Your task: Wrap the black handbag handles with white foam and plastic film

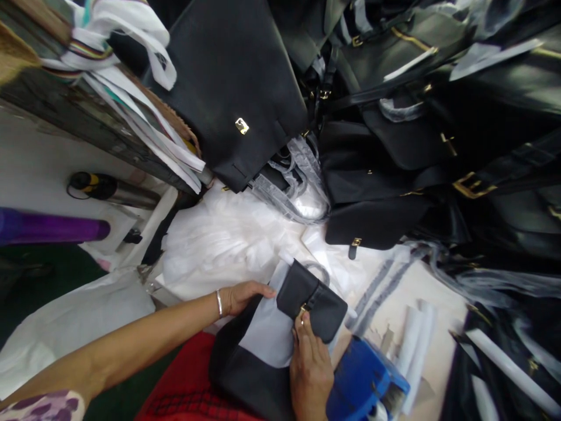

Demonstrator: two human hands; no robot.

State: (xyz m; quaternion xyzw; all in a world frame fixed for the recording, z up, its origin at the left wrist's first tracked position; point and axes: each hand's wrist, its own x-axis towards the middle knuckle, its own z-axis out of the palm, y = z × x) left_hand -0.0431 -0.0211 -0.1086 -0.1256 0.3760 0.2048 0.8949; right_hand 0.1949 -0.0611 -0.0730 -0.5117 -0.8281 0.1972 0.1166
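Note:
A black handbag [249,374] lies tilted over my lap, its short flap [300,286] resting on top. Between the flap and the bag body sits a sheet of thin white paper [265,336]. At the bag's upper left side, my left hand [243,297] grips the edge, thumb on top by the paper and the other fingers mostly hidden. The fingertips of my right hand [312,362] are closed at the gold buckle [303,309] on the flap's strap. The bag's wrapped handle [316,270] shows behind the flap.
White tissue paper [219,234] is heaped on the table. A large black bag [236,76] stands beyond it, with several more black bags [372,222] on the right. A blue plastic container [362,377] and white paper rolls [414,345] lie right of my hands. White ribbons [153,134] hang at left.

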